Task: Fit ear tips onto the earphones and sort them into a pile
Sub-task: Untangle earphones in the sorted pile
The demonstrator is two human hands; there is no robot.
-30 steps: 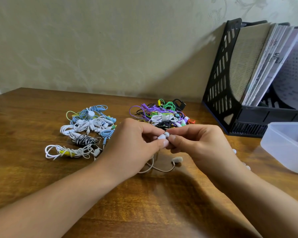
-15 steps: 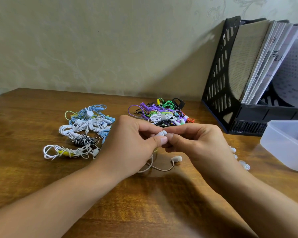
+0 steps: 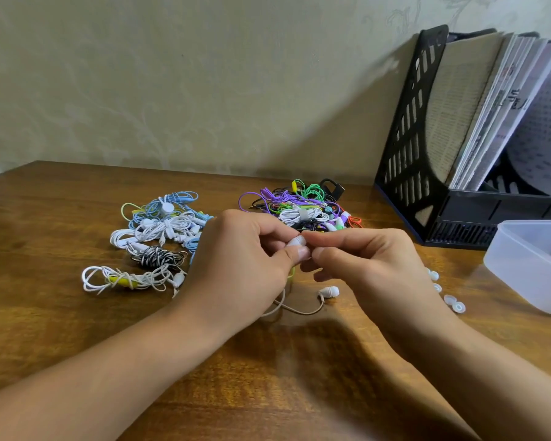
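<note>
The white earbud (image 3: 297, 241) sits above the wooden table (image 3: 61, 313), pinched between our left hand (image 3: 242, 262) and right hand (image 3: 360, 262), both curled around it; its long axis runs roughly left to right. Its twin earbud (image 3: 330, 291) lies on the table, pointing right. We cannot see inside the clear plastic box (image 3: 528, 265). Papers (image 3: 490, 106) lean in the black file holder (image 3: 407, 148).

Two hands, left (image 3: 245, 262) and right (image 3: 363, 262), at frame centre; two earphone piles, left (image 3: 159, 237) and centre (image 3: 299, 205); four loose ear tips (image 3: 449, 297) at right; one clear plastic container (image 3: 528, 265); one black file rack (image 3: 427, 148).
</note>
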